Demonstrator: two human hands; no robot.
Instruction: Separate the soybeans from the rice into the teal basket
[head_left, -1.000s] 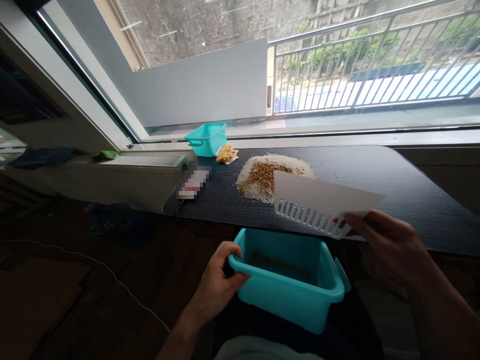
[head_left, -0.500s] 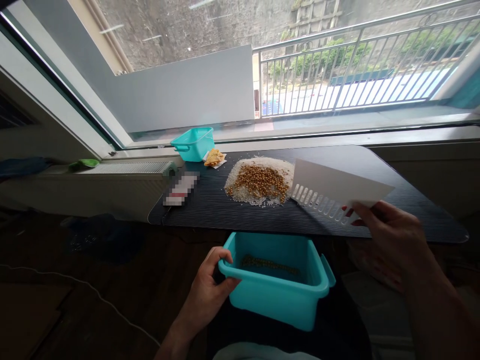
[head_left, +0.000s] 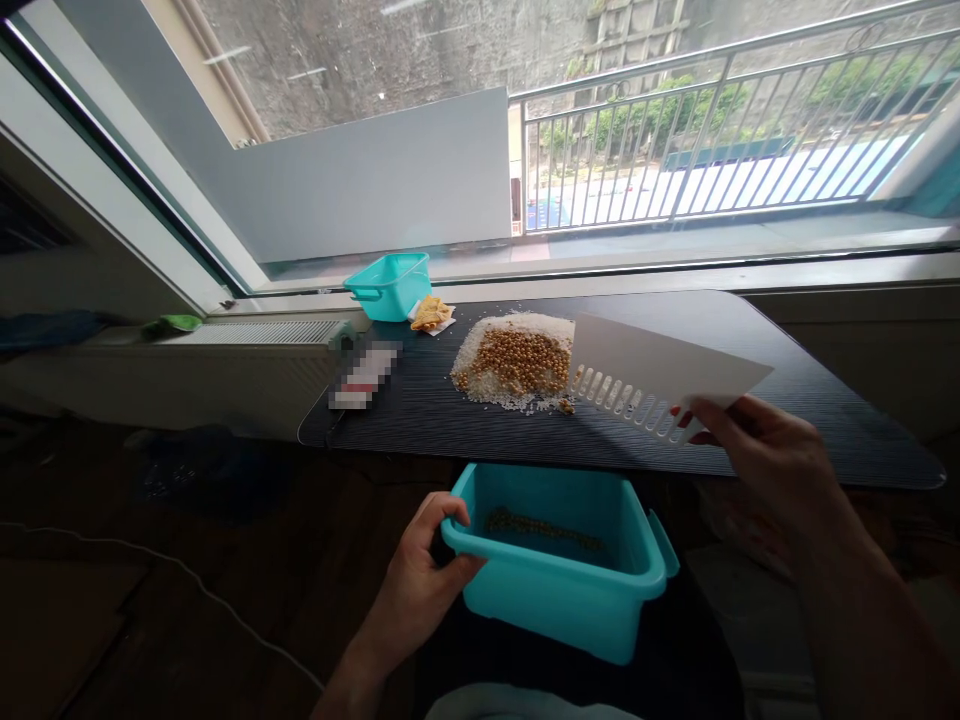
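My left hand (head_left: pixel 421 580) grips the left rim of a teal plastic bin (head_left: pixel 559 590) held below the front edge of the black tabletop (head_left: pixel 787 400); a thin layer of yellow beans lies in the bin's bottom. My right hand (head_left: pixel 772 470) is closed on a white slotted scraper (head_left: pixel 660 380), whose slotted edge rests against the right side of a pile of white rice and yellow beans (head_left: pixel 514 365) on the tabletop.
A second, smaller teal bin (head_left: pixel 390 285) stands at the back left of the tabletop beside a yellow packet (head_left: pixel 432 313) and a blurred flat object (head_left: pixel 364 375). A radiator (head_left: pixel 262 335) runs along the left. Behind are a window and balcony railing (head_left: pixel 712 150).
The scraper has moved left, from in front of the pile a second ago to its right side, now touching it. The left hand and bin stay put; my view shifted slightly.
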